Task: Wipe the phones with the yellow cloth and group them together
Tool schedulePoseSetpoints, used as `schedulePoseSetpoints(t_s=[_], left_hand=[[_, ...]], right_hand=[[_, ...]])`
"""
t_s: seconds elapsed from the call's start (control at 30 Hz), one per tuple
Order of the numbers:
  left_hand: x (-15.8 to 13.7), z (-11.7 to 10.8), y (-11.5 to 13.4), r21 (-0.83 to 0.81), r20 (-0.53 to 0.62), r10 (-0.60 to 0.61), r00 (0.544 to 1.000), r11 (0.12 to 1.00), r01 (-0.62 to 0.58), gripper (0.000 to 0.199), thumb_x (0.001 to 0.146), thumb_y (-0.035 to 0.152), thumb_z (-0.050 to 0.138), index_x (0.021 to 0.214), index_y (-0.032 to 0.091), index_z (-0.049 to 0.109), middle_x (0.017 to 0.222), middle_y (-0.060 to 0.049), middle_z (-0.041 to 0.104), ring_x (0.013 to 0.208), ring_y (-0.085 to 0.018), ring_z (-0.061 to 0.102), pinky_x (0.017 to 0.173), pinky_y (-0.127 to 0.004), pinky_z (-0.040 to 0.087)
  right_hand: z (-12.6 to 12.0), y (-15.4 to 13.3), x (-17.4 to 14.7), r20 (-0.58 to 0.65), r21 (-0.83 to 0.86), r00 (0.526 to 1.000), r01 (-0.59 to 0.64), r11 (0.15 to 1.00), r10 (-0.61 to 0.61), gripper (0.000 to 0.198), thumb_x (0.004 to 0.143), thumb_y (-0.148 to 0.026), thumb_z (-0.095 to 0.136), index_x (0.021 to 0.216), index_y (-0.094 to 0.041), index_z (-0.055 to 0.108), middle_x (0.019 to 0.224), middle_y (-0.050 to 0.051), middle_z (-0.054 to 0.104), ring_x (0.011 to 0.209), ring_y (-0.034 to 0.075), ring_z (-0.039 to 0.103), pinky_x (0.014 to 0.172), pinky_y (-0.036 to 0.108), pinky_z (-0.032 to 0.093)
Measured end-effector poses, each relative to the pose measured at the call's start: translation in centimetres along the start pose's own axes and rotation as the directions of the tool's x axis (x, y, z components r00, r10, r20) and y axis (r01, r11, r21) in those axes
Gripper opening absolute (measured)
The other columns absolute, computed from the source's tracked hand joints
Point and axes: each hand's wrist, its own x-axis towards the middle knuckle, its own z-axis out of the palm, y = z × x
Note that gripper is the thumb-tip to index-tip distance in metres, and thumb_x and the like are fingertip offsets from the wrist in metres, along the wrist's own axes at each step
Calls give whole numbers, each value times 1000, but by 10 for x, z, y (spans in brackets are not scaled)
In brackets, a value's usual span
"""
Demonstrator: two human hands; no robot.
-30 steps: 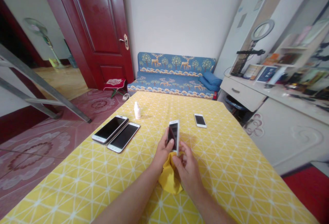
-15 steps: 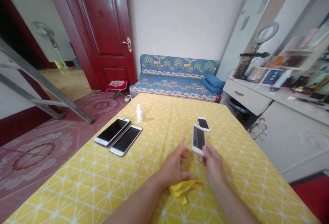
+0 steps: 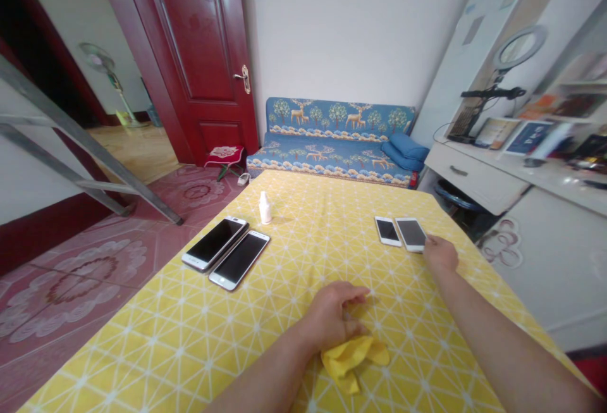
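On the right of the table, my right hand (image 3: 441, 253) grips the near end of a white smartphone (image 3: 411, 234). That phone lies beside a smaller white smartphone (image 3: 387, 231), both with dark screens up. Nearer to me, my left hand (image 3: 334, 315) rests with its fingers apart and loosely bent. A crumpled yellow cloth (image 3: 353, 362) is just below its thumb, touching or very close to it; I see no grip on it.
At the left, a dark-edged phone (image 3: 215, 243) and a white-framed phone (image 3: 240, 261) lie side by side. A small white bottle (image 3: 265, 209) stands behind them. A patterned yellow tablecloth (image 3: 190, 350) covers the table; a blue sofa (image 3: 332, 147) is beyond.
My right hand has carried the white smartphone right and away from me, down beside the smaller one. My left hand has stayed near the cloth, its fingers now more bent.
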Motion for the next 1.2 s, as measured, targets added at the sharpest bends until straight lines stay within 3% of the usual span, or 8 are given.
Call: schedulePoseSetpoints(t_s=[0.23,0.4,0.43,0.57,0.67,0.83,1.03,1.2], left_hand=[[1,2,-1,-106,-20,-49,999,993,46,42,71,31,71,112,23,68,97,-7,67,81,-20,59,71,-30,44],[5,4,-5,-245,-113,-114,987,966,83,35,79,27,62,112,19,68,94,-9,69,81,-19,61,73,-30,46],[6,4,-7,-290,-158,-148,976,952,97,34,79,28,62,111,18,69,93,-9,69,82,-19,61,75,-31,46],[12,0,-16,-460,-295,-292,910,878,132,34,78,33,62,107,15,69,89,-10,70,78,-20,62,73,-32,48],[13,-14,-21,-325,-435,-265,860,937,125,29,81,32,58,102,16,70,89,-10,70,78,-21,62,76,-35,48],[2,-61,-24,248,-656,-30,754,935,253,29,84,24,50,105,18,69,108,-13,64,107,-27,53,99,-42,36],[-10,-88,-30,518,-800,-93,592,389,762,56,83,32,52,134,9,49,135,-26,46,132,-40,33,107,-56,18],[-6,-77,-28,585,-725,-248,642,269,765,65,86,42,47,142,12,39,146,-27,33,137,-45,23,108,-54,17]], right_hand=[[-12,-12,-16,65,-100,998,-12,995,18,35,79,-31,55,105,-14,72,99,18,66,86,31,63,72,41,44],[-30,-46,-76,173,4,960,223,975,-220,30,83,-41,50,86,-20,72,93,8,66,79,21,61,68,29,43],[-36,-54,-94,267,68,911,308,949,-315,30,82,-44,51,75,-22,70,79,4,66,72,18,61,64,26,43],[-69,-80,-179,679,282,460,556,782,-572,16,64,-38,71,68,-24,65,62,-2,62,54,15,55,47,23,33],[-86,-94,-228,686,224,382,699,679,-620,32,49,-24,80,77,-24,63,76,0,66,57,17,58,47,23,29],[-74,-102,-253,638,149,443,732,665,-630,23,68,-5,61,85,-21,61,86,4,67,71,19,64,57,25,34],[-58,-95,-264,576,77,603,632,771,-552,7,80,-18,56,86,-21,57,91,4,65,80,21,62,64,27,34],[-53,-96,-268,576,72,624,605,793,-528,7,81,-20,54,88,-21,56,93,4,64,82,20,61,65,28,32]])
